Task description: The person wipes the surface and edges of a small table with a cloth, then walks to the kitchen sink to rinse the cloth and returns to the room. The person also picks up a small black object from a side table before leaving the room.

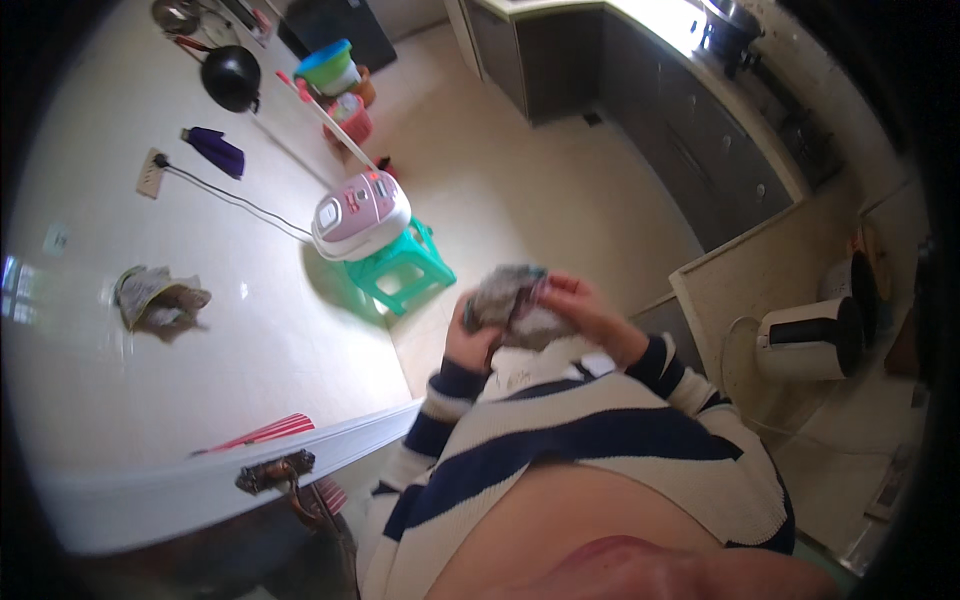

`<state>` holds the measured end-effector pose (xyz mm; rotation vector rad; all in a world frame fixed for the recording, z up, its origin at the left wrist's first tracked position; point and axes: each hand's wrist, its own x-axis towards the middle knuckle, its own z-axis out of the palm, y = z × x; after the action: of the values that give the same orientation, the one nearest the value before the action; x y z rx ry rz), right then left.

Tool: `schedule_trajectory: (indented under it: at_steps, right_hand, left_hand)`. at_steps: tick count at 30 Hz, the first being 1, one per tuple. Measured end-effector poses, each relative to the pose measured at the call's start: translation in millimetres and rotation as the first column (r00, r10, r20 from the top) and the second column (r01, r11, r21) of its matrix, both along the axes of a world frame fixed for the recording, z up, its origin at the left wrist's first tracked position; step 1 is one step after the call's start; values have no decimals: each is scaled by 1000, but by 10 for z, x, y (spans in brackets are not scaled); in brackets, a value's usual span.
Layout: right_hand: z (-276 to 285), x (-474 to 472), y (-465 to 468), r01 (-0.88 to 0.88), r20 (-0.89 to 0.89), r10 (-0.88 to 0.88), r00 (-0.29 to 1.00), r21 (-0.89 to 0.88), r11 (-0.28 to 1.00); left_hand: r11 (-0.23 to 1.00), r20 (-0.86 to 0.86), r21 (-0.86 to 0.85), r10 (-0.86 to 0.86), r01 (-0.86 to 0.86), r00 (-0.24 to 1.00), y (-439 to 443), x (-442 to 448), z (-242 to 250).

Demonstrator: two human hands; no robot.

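Observation:
A crumpled greyish cloth (499, 296) with darker edging is held in front of my striped sweater (570, 427). My left hand (474, 334) grips its lower left side, with the thumb across the front. At its upper right, the fingers of my right hand (589, 307) pinch the fabric. Part of the cloth is blurred, and its exact kind cannot be told. Beyond my left hand a pink and white rice cooker (360, 214) stands on a green plastic stool (405, 270), its cord plugged into a wall socket (151, 174).
A white door with a metal handle (277, 472) is at lower left. The right-hand counter (814, 412) holds a white electric kettle (802, 341). Along the wall are a hanging wok (231, 78), a purple cloth (217, 150), a cloth bag (157, 296) and stacked basins (328, 67).

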<state>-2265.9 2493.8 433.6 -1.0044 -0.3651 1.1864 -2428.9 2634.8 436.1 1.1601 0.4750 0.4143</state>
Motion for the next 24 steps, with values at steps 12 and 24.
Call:
schedule_trajectory:
  at_steps: [12,24]
  right_hand:
    - [-73,2682,1423,242,-293,-159,943,275,930]
    - [111,4933,3009,-100,345,62,937,94,991]
  left_hand:
    - [947,103,8,-319,320,942,1709,3061,-60]
    - [948,6,-205,-248,244,969,3033,5053,-191]
